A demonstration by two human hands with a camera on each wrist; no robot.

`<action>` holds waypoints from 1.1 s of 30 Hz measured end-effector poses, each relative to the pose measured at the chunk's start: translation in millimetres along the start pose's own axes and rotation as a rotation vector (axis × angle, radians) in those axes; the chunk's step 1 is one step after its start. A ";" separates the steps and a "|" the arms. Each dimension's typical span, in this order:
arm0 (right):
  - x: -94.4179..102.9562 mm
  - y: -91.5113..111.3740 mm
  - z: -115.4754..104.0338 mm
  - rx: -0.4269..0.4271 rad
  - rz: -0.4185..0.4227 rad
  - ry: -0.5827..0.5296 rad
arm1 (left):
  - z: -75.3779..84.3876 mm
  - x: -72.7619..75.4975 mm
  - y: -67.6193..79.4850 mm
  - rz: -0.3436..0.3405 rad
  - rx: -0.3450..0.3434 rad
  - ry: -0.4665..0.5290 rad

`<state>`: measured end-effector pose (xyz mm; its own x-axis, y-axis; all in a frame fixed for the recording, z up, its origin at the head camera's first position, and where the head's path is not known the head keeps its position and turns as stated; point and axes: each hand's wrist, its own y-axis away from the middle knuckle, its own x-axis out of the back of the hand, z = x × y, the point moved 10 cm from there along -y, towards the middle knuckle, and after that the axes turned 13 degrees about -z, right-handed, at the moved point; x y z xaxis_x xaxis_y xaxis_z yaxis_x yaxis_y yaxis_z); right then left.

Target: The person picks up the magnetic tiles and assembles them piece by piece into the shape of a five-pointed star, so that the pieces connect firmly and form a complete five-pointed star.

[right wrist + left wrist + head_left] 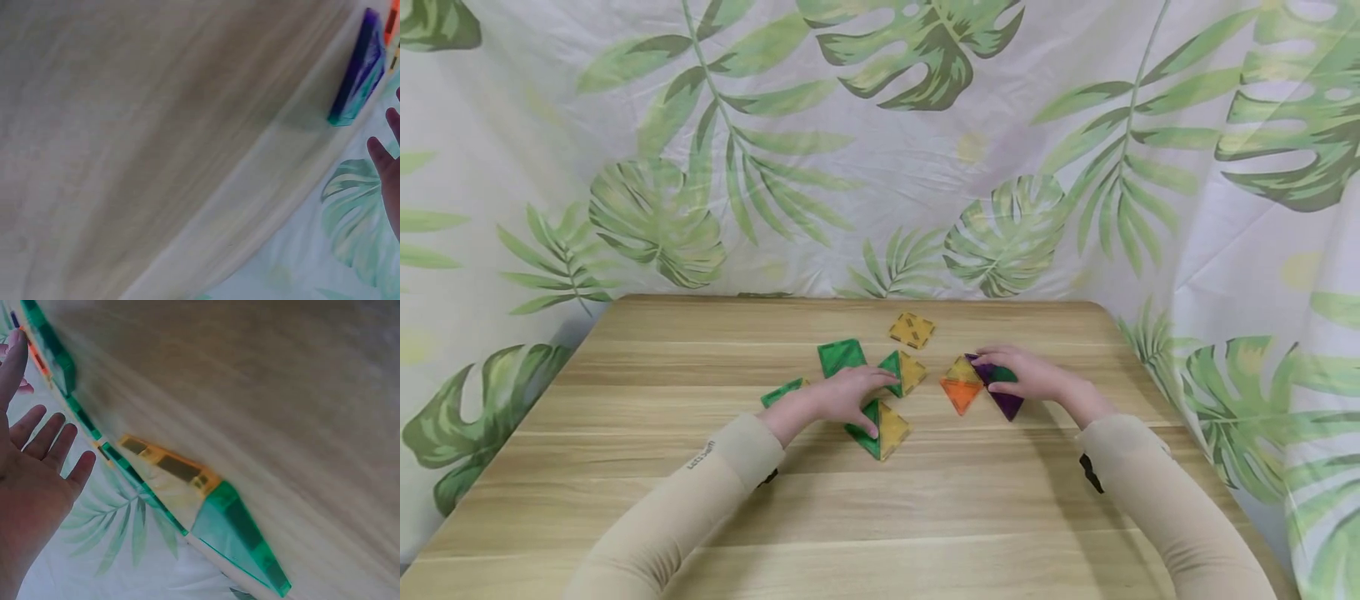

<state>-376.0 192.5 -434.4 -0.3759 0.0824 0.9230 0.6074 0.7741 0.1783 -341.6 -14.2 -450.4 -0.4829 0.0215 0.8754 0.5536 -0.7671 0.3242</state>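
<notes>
My left hand (844,393) hovers over translucent tiles, its fingers extended and spread. The fingers overlap a green triangle (890,367) beside a yellow one (913,372); its thumb reaches a lower green triangle (865,442), which borders another yellow triangle (892,432). In the left wrist view, that palm (31,481) is bare, with straight fingers. On the right, my right hand (1026,377) lies over a purple triangle (1009,406) with a green piece (1003,374) beside it. Its fingers stretch across the purple tile's top corner, thumb on its left side. An orange triangle (961,396) and yellow piece (962,370) adjoin it.
A yellow square tile (912,330) lies farther back on the wooden table (970,517). Beyond the left hand is a green square tile (839,357); another green tile (783,390) shows partly behind the left wrist. A leaf-print cloth (895,167) hangs behind the table.
</notes>
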 end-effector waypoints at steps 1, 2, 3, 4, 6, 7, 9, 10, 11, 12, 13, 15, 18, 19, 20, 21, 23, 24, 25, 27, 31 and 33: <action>-3.4 1.2 4.2 -0.010 -0.005 0.001 | -0.7 -2.5 -0.8 -0.011 0.004 -0.005; -6.6 2.3 7.8 -0.020 -0.010 0.004 | -0.7 -3.9 -1.3 -0.017 0.003 -0.007; -9.9 3.2 10.8 -0.028 -0.018 0.004 | -1.1 -5.5 -1.7 -0.026 0.006 -0.013; -12.9 4.1 13.3 -0.036 -0.025 0.005 | -1.3 -6.5 -2.0 -0.032 0.008 -0.014; -17.9 5.4 16.5 -0.046 -0.034 0.002 | -1.3 -8.0 -2.0 -0.040 0.008 -0.011; -19.5 5.9 17.2 -0.048 -0.035 -0.002 | -1.4 -8.5 -1.9 -0.045 0.011 -0.010; -21.2 7.0 17.5 -0.056 -0.034 -0.014 | -1.7 -9.7 -1.9 -0.053 0.014 -0.014; -21.4 7.5 17.6 -0.063 -0.031 -0.018 | -1.8 -9.8 -1.8 -0.056 0.016 -0.015; -21.5 8.0 17.7 -0.073 -0.030 -0.019 | -2.0 -9.8 -1.7 -0.057 0.017 -0.015; -21.4 8.5 18.0 -0.086 -0.029 -0.023 | -2.3 -9.7 -1.6 -0.056 0.018 -0.015; -21.3 9.0 18.2 -0.100 -0.029 -0.027 | -2.6 -9.6 -1.6 -0.056 0.019 -0.016; -21.2 9.7 18.6 -0.130 -0.034 -0.032 | -3.7 -9.3 -1.5 -0.054 0.021 -0.014; -21.1 11.2 19.0 -0.170 -0.037 -0.016 | -6.3 -9.8 -0.7 -0.051 0.028 -0.004; -21.0 12.1 19.1 -0.184 -0.036 -0.007 | -7.2 -10.0 -0.4 -0.051 0.030 -0.004; -20.9 13.2 19.0 -0.196 -0.034 0.005 | -8.1 -10.3 -0.1 -0.050 0.032 -0.002; -20.8 14.5 19.1 -0.210 -0.033 0.012 | -8.9 -10.7 0.2 -0.051 0.033 -0.002; -20.0 17.6 18.1 -0.233 -0.025 0.019 | -9.9 -10.8 0.8 -0.048 0.030 0.000; -19.4 19.4 17.2 -0.242 -0.019 0.026 | -10.3 -10.5 1.1 -0.047 0.029 0.004; -18.6 21.0 15.9 -0.248 -0.011 0.031 | -10.8 -10.4 1.2 -0.045 0.026 0.003; -17.5 24.3 13.1 -0.255 -0.003 0.038 | -11.6 -10.3 1.1 -0.044 0.026 0.004; -16.1 28.2 7.9 -0.241 0.011 0.055 | -12.2 -10.5 0.8 -0.044 0.019 0.005; -14.4 27.6 5.4 -0.206 0.020 0.059 | -11.7 -10.1 1.0 -0.043 0.013 0.006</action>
<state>-357.6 216.1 -444.7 -0.3243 0.0546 0.9444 0.7469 0.6274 0.2202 -344.1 -22.7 -463.1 -0.5105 0.0510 0.8584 0.5409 -0.7570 0.3666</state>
